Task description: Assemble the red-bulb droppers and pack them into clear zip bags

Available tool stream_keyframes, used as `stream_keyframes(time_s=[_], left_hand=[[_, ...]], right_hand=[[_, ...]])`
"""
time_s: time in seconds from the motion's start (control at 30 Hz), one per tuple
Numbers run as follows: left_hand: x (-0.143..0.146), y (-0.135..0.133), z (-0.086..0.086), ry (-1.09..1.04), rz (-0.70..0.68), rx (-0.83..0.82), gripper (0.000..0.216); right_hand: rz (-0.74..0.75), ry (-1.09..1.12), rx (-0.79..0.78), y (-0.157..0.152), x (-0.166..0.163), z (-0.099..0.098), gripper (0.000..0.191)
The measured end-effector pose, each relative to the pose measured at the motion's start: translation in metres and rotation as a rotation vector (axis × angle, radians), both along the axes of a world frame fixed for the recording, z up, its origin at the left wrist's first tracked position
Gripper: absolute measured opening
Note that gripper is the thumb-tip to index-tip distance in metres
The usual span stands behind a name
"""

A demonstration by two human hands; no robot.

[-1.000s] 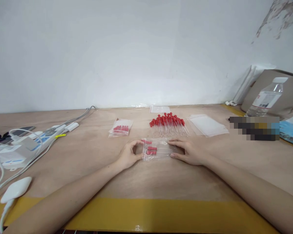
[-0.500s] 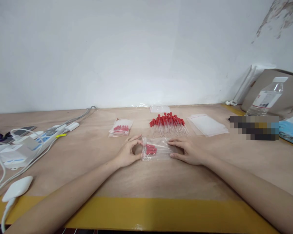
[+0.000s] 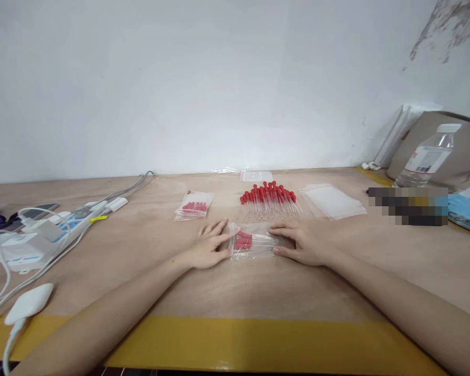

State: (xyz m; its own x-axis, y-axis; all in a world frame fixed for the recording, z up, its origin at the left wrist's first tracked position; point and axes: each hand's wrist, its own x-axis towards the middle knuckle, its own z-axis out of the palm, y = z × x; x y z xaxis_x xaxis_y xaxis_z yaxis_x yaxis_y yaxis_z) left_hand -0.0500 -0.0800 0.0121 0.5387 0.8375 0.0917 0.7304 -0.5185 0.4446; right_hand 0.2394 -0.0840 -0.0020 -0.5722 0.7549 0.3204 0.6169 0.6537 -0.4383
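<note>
A clear zip bag [image 3: 260, 253] lies flat on the table in front of me, with several red-bulbed droppers [image 3: 243, 241] inside, bulbs to the left. At its left end, my left hand [image 3: 210, 246] grips the edge, thumb and index finger close together on the seal. The thumb and fingers of my right hand [image 3: 303, 243] hold the other end, the thumb set lower than the fingers. Beyond the bag is a heap of loose droppers [image 3: 269, 199] with red bulbs and thin clear stems. Filled bags [image 3: 194, 204] lie stacked to the left.
White plastic bags [image 3: 334, 201] are piled right of the heap, and another bag [image 3: 256, 176] lies by the wall. A power strip [image 3: 76, 222] with cables and a white charger [image 3: 29, 303] occupies the left. A water bottle [image 3: 429, 156] stands at the right before a grey box.
My left thumb and index finger have come nearer each other at the bag's left end. The bag has shifted very slightly right; my right hand stays in place.
</note>
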Motion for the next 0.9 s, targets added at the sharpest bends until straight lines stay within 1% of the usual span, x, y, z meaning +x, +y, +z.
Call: stream_keyframes(time_s=[0.07, 0.13, 0.2, 0.27, 0.3, 0.37, 0.47, 0.57, 0.67, 0.73, 0.8, 0.9], left_hand=[[0.001, -0.001, -0.001, 0.033, 0.017, -0.013, 0.055], [0.0, 0.0, -0.002, 0.003, 0.03, 0.01, 0.056], [-0.003, 0.006, -0.003, -0.121, 0.068, 0.077, 0.041], [-0.005, 0.018, -0.002, -0.291, 0.168, 0.154, 0.021], [-0.005, 0.026, -0.001, -0.362, 0.232, 0.17, 0.016], [0.0, 0.046, 0.002, -0.434, 0.329, 0.118, 0.014], [0.016, 0.077, 0.007, -0.474, 0.393, -0.078, 0.013], [0.041, 0.108, 0.009, -0.49, 0.456, -0.147, 0.018], [0.063, 0.132, 0.009, -0.498, 0.534, -0.2, 0.02], [0.073, 0.143, 0.008, -0.514, 0.579, -0.228, 0.02], [0.077, 0.15, 0.008, -0.54, 0.61, -0.251, 0.019], [0.071, 0.151, 0.012, -0.619, 0.614, -0.28, 0.015]], right_hand=[[-0.011, 0.005, 0.011, -0.001, 0.0, 0.0, 0.047], [-0.024, 0.017, 0.038, -0.002, -0.001, -0.001, 0.045], [-0.011, 0.026, 0.057, -0.002, -0.002, -0.002, 0.042], [0.024, 0.03, 0.05, -0.002, -0.003, -0.003, 0.039], [0.042, 0.031, 0.04, -0.002, -0.003, -0.004, 0.039], [0.062, 0.034, 0.028, -0.001, -0.005, -0.005, 0.04], [0.06, 0.032, 0.023, 0.0, -0.007, -0.006, 0.041], [0.059, 0.036, 0.017, 0.0, -0.007, -0.007, 0.04], [0.061, 0.044, 0.024, 0.0, -0.007, -0.007, 0.041], [0.061, 0.04, 0.032, 0.001, -0.007, -0.007, 0.04], [0.061, 0.032, 0.038, 0.001, -0.007, -0.007, 0.04], [0.066, 0.032, 0.038, 0.001, -0.007, -0.007, 0.04]])
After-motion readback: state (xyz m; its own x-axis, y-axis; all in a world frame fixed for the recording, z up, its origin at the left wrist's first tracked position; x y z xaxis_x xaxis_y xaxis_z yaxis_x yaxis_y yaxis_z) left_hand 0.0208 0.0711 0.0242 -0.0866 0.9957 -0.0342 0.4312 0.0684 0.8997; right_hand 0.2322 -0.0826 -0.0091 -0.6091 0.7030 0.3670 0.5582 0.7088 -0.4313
